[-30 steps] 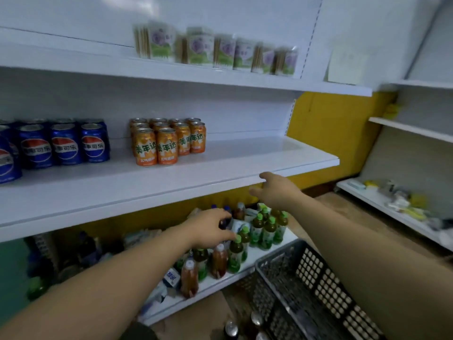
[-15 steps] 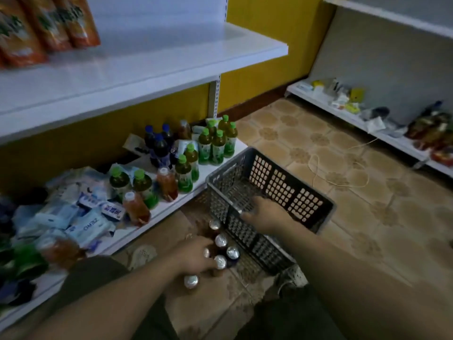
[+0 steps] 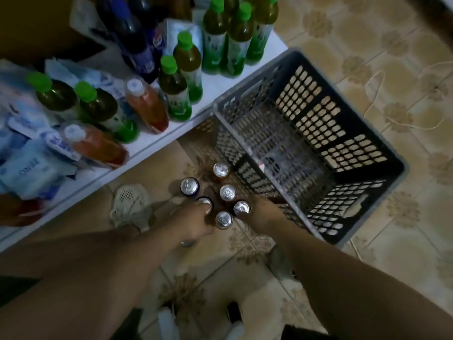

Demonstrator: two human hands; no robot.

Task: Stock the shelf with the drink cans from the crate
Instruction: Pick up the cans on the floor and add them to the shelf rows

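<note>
6 drink cans (image 3: 228, 192) are standing upright in a tight cluster on the tiled floor (image 3: 367, 57), lids up. They are sitting just outside the near-left wall of the grey crate (image 3: 318, 123), which is showing no cans inside. The left hand (image 3: 193, 223) is sitting at the cluster's left side, its fingers curling over the rim of the left can (image 3: 205, 201) and gripping it from above. The right hand (image 3: 262, 212) is touching the side of the right can (image 3: 242, 207); whether its fingers are wrapping round it cannot be told. Each can is lying directly ahead of its own hand with its long axis vertical, so the lift is probably going straight up. The low shelf (image 3: 220, 84) of green-capped bottles (image 3: 186, 60) is sitting beyond.
</note>
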